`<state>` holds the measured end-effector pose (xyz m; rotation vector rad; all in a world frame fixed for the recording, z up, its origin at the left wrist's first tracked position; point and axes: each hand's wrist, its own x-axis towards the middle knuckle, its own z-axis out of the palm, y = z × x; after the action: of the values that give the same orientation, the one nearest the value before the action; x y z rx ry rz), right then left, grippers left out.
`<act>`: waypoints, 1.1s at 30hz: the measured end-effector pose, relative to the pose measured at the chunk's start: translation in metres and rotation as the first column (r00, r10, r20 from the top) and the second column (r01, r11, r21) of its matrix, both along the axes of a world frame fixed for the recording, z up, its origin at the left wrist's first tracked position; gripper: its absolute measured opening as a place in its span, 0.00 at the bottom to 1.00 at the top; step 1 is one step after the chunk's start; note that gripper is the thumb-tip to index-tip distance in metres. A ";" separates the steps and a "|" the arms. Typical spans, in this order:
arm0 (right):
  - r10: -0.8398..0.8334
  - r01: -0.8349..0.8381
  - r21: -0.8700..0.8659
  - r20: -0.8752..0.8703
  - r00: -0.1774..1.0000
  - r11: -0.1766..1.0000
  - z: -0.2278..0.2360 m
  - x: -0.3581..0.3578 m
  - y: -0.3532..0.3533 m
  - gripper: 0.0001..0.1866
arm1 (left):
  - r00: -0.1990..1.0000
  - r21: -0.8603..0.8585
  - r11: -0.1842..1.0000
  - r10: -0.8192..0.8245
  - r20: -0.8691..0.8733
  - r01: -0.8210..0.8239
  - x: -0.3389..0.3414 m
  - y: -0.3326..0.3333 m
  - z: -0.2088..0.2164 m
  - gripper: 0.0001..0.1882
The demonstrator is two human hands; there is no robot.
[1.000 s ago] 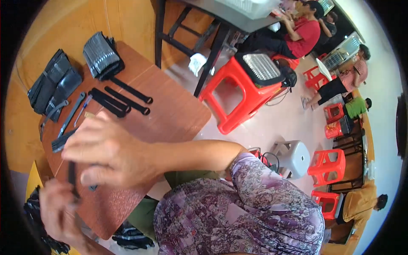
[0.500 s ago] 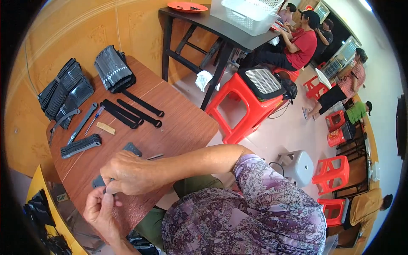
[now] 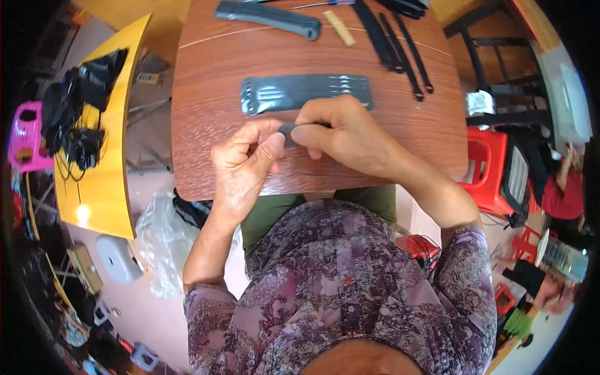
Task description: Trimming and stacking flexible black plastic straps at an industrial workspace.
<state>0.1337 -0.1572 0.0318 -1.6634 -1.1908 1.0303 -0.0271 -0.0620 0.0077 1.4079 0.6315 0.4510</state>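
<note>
Apparently, fingertip work is in hand — left hand (image 3: 244,156) and right hand (image 3: 350,134) both pinch a small dark-grey piece (image 3: 287,129); the next move likely calls for steady pressure.

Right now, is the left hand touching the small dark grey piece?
Touching. The head view shows the left hand with its thumb against the edge of the small dark grey piece, no gap visible between.

One loose top (image 3: 331,269), printed in purple, grey and white scrollwork, is worn, cut with a rounded neckline (image 3: 348,335) and short, wide sleeves (image 3: 465,269). Green trousers (image 3: 267,224) are worn below. Left hand (image 3: 247,153) and right hand (image 3: 347,134) are bare.
</note>
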 end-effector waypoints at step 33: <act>-0.123 0.121 0.019 0.164 0.979 0.992 -0.045 -0.016 0.065 0.07 | 0.917 0.216 0.959 0.247 -0.312 -0.185 0.000 0.043 -0.023 0.06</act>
<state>0.1177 -0.0924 -0.0134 -1.8190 -1.1801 0.8237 -0.0269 -0.0189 -0.0157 1.6137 1.0547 0.4554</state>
